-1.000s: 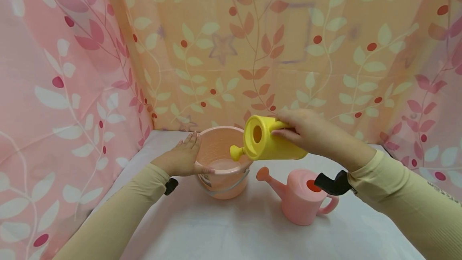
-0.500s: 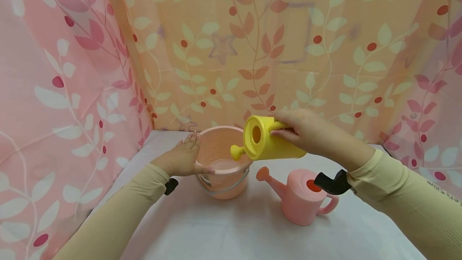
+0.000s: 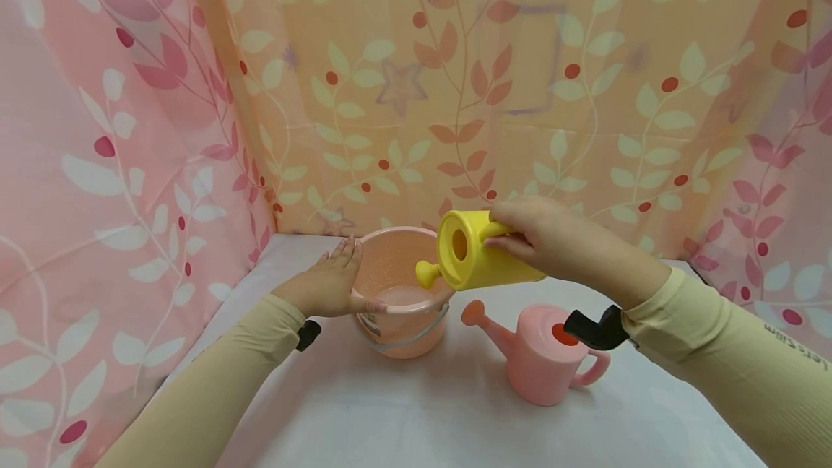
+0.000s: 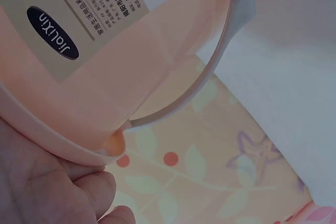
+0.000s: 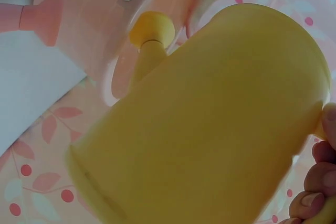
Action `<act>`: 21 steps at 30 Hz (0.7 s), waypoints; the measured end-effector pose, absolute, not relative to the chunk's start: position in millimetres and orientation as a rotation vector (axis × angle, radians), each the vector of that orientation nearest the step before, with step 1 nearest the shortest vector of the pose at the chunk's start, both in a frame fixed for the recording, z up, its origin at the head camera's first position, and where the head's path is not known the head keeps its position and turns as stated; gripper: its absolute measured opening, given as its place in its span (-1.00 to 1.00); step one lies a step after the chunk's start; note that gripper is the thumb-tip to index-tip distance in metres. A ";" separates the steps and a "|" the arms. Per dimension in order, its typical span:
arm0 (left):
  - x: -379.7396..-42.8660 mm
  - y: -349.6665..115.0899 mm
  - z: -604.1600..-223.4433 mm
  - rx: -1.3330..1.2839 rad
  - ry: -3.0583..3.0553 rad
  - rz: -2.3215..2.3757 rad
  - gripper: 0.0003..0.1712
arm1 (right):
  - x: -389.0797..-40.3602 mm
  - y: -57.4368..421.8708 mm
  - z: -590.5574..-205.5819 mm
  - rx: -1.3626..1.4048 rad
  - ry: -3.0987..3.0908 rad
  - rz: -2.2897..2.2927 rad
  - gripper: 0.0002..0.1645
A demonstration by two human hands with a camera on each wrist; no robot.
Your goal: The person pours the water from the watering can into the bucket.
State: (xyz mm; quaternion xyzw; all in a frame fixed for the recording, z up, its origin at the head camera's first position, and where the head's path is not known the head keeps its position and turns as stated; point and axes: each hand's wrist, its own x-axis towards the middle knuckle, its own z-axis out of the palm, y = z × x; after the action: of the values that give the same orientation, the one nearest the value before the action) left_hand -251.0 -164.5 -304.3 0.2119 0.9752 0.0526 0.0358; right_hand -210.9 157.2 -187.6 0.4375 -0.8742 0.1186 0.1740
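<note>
In the head view my right hand (image 3: 546,240) grips the handle of a yellow watering can (image 3: 494,255), holding it tipped toward the left. Its round sprinkler head hangs over the opening of a peach-pink bucket (image 3: 406,334). My left hand (image 3: 325,284) rests on the bucket's left rim, fingers straight and thumb along the front edge. The left wrist view shows my fingertips at that rim, beside the label and grey handle (image 4: 210,66). From the right wrist, the yellow can fills most of the picture, with my curled fingers at its right edge.
A pink watering can (image 3: 542,363) stands upright on the white tabletop (image 3: 416,417), right of the bucket, its spout pointing at it. Leaf-patterned cloth (image 3: 403,150) closes off the back and both sides. A black wrist strap piece (image 3: 601,329) overlaps the pink can in the head view.
My right hand has shifted slightly left, and the yellow watering can is turned a little further over the bucket. My left hand, the bucket and the pink can stay where they were.
</note>
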 end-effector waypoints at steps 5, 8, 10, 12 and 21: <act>-251.9 -164.7 -304.9 0.654 2.996 0.163 0.45 | -210.1 157.0 -187.7 1.253 -2.463 0.308 -0.73; -252.3 -164.8 -305.3 0.654 2.998 0.160 0.45 | -210.3 156.9 -188.3 1.268 -2.447 0.287 -0.72; -252.4 -164.9 -305.5 0.654 2.998 0.160 0.45 | -210.2 157.0 -188.7 1.277 -2.439 0.274 -0.72; -252.5 -164.9 -305.4 0.654 3.000 0.161 0.45 | -210.5 157.0 -189.0 1.281 -2.436 0.261 -0.71; -251.6 -165.0 -304.5 0.662 3.000 0.160 0.45 | -211.4 157.9 -190.2 1.297 -2.415 0.221 -0.70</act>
State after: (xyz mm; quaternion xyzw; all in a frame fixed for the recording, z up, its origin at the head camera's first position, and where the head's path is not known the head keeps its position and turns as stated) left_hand -251.6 -165.0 -304.5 0.2151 0.9747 0.0520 0.0324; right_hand -211.4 157.9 -190.2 0.4626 -0.8614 0.0787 0.1946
